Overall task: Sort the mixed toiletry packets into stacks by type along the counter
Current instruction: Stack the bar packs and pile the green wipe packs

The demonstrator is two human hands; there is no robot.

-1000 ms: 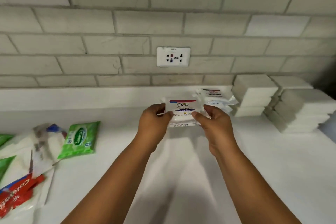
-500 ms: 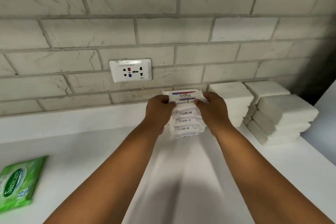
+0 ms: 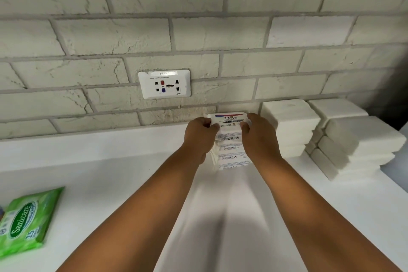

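Observation:
A white Dove packet (image 3: 229, 119) lies on top of a stack of Dove packets (image 3: 230, 153) that stands on the white counter (image 3: 123, 185) against the back ledge. My left hand (image 3: 198, 137) pinches the top packet's left end. My right hand (image 3: 257, 134) pinches its right end. Both hands flank the stack, and their fingers hide its side edges. A green Sanicare wipes packet (image 3: 26, 223) lies flat at the counter's front left, far from both hands.
Stacks of plain white packets (image 3: 291, 126) stand right of the Dove stack, with more (image 3: 355, 146) toward the counter's right end. A wall socket (image 3: 164, 84) sits in the brick wall above the ledge.
The Dove packet was held in the air a second ago; it now rests on the Dove stack at the wall, both hands still on it. The view has shifted right and closer.

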